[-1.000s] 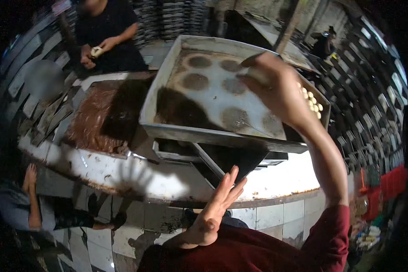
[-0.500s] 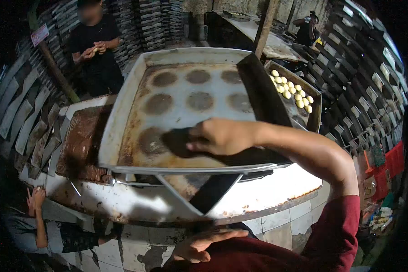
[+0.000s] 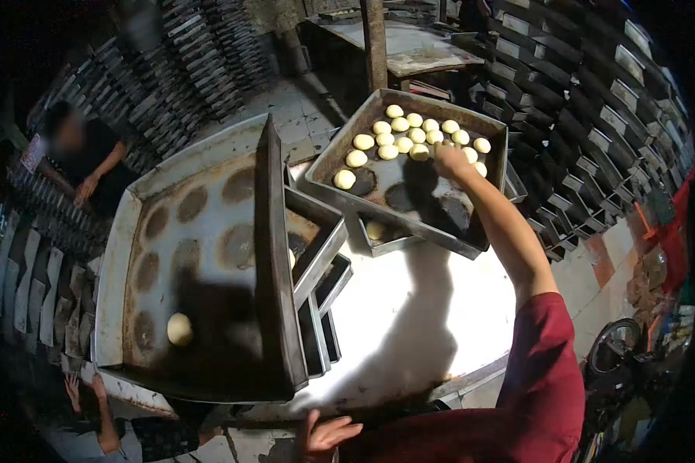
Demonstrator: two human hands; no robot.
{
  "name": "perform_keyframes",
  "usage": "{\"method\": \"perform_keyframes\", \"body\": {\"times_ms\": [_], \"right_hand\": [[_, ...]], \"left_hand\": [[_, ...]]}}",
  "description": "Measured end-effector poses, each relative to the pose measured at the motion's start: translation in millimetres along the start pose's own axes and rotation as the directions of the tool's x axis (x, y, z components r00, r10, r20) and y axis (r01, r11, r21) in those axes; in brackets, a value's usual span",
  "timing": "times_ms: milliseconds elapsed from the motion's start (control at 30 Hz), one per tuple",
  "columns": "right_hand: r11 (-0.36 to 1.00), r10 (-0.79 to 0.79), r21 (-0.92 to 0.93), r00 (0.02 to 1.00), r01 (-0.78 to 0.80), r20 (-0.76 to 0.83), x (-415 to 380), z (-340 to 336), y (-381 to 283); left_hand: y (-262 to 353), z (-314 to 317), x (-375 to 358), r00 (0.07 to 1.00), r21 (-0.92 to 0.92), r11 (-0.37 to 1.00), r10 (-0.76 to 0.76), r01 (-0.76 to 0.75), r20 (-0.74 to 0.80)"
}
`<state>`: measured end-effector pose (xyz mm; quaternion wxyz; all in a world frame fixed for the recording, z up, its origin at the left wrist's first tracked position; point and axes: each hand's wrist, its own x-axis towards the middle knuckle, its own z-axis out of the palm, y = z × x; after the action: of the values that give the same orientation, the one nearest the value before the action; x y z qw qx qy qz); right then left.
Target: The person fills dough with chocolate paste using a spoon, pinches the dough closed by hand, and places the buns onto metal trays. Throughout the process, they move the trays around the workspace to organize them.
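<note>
My right hand (image 3: pixel 449 160) reaches into a dark metal tray (image 3: pixel 340 197) at the upper right, among several round, pale dough balls (image 3: pixel 418 151). Its fingers point down beside the balls and are mostly hidden, so I cannot see if they grip one. Nearer to me, on the left, lies a large worn tray (image 3: pixel 112 309) with dark round marks on its base. A single dough ball (image 3: pixel 180 329) rests in its lower part. My left hand (image 3: pixel 328 434) hangs low in front of my body, empty, its fingers apart.
More trays (image 3: pixel 316 309) are stacked beneath both trays on a white table (image 3: pixel 394 339). One person (image 3: pixel 93 162) stands at the far left; another person's hands (image 3: pixel 89 390) show at the lower left. Piled trays (image 3: pixel 594 147) line the walls, and a wooden post (image 3: pixel 374 46) rises behind.
My view has turned right. My right hand has left the large tray and moved to the tray of dough balls. A dough ball now shows in the large tray where the hand was.
</note>
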<state>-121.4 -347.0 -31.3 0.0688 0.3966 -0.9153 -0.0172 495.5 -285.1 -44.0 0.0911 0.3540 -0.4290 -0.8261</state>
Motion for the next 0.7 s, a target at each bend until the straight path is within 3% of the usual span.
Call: {"method": "perform_keyframes", "body": {"times_ms": [33, 67, 100, 167, 200, 267, 333, 367, 400, 433, 467, 500, 533, 567, 600, 667, 700], "right_hand": [[0.995, -0.015, -0.094, 1.0, 0.014, -0.016, -1.8, 5.3, 3.3], [0.982, -0.035, -0.186, 0.999, 0.028, -0.036, -1.5, 10.3, 10.9], [0.958, -0.124, -0.264, 0.992, 0.116, -0.014, -0.3, 17.4, 15.1], [0.922, -0.205, -0.316, 0.974, 0.226, 0.099, 7.0, 37.3, 16.2], [0.907, -0.274, -0.328, 0.962, 0.264, 0.016, 0.1, 39.9, 15.8], [0.829, -0.196, -0.52, 0.978, 0.208, 0.079, -18.6, 14.3, 15.9], [0.9, -0.125, -0.423, 0.992, 0.107, -0.016, -41.0, -0.9, 23.8], [0.935, -0.031, -0.351, 0.997, 0.052, 0.064, -49.3, -5.7, 25.6], [0.994, -0.008, -0.112, 1.0, 0.009, 0.011, -63.8, -8.6, 25.6], [0.971, -0.002, 0.238, 0.994, 0.028, -0.108, -97.1, -31.2, 11.5], [0.828, 0.034, 0.552, 0.976, 0.093, -0.216, -140.4, -55.1, -18.3], [0.665, 0.065, 0.712, 0.932, 0.226, -0.357, -176.1, -57.8, -50.0], [0.462, 0.132, 0.807, 0.872, 0.367, -0.472, -217.8, -56.6, -86.6], [0.365, 0.128, 0.813, 0.841, 0.453, -0.526, -279.0, -78.5, -136.6], [0.383, 0.018, 0.663, 0.712, 0.643, -0.701, -327.3, -78.1, -179.8], [0.102, -0.145, 0.629, 0.637, 0.771, -0.757, -421.0, -98.7, -277.9], [0.215, -0.58, 0.605, 0.599, 0.766, -0.552, -458.5, -90.6, -318.4]], "left_hand": [[2.8, 7.4, -2.1, 1.0, 0.008, 1.0, 0.01, -0.01, -0.015], [6.8, 18.4, -8.0, 0.975, -0.101, 0.97, 0.221, -0.221, -0.01], [12.0, 20.6, -11.5, 0.955, -0.104, 0.951, 0.295, -0.292, 0.014], [14.0, 16.3, -18.4, 0.943, -0.054, 0.943, 0.331, -0.329, 0.04], [13.2, 14.0, -21.3, 0.938, -0.038, 0.939, 0.343, -0.342, 0.048], [9.6, 8.2, -28.3, 0.927, -0.003, 0.93, 0.365, -0.366, 0.081], [1.4, -0.5, -34.6, 0.896, 0.034, 0.904, 0.417, -0.427, 0.148], [-2.7, -5.9, -38.7, 0.872, 0.057, 0.881, 0.454, -0.471, 0.186], [-8.1, -13.1, -41.6, 0.825, 0.091, 0.834, 0.511, -0.544, 0.242], [-17.4, -22.0, -45.8, 0.787, 0.117, 0.788, 0.569, -0.605, 0.239], [-30.2, -31.8, -49.4, 0.749, 0.154, 0.734, 0.633, -0.661, 0.195], [-31.7, -27.4, -55.5, 0.884, -0.15, 0.906, 0.333, -0.396, -0.328], [-39.8, -34.5, -64.5, 0.781, -0.269, 0.733, 0.587, -0.624, -0.213], [-31.1, -32.5, -77.7, 0.771, -0.219, 0.748, 0.553, -0.627, -0.317], [-20.8, -30.0, -89.6, 0.747, -0.169, 0.765, 0.514, -0.621, -0.421], [-16.7, -49.7, -110.3, 0.78, -0.333, 0.715, 0.488, -0.615, -0.392], [-24.1, -69.4, -122.4, 0.823, -0.407, 0.715, 0.496, -0.568, -0.278]]}}
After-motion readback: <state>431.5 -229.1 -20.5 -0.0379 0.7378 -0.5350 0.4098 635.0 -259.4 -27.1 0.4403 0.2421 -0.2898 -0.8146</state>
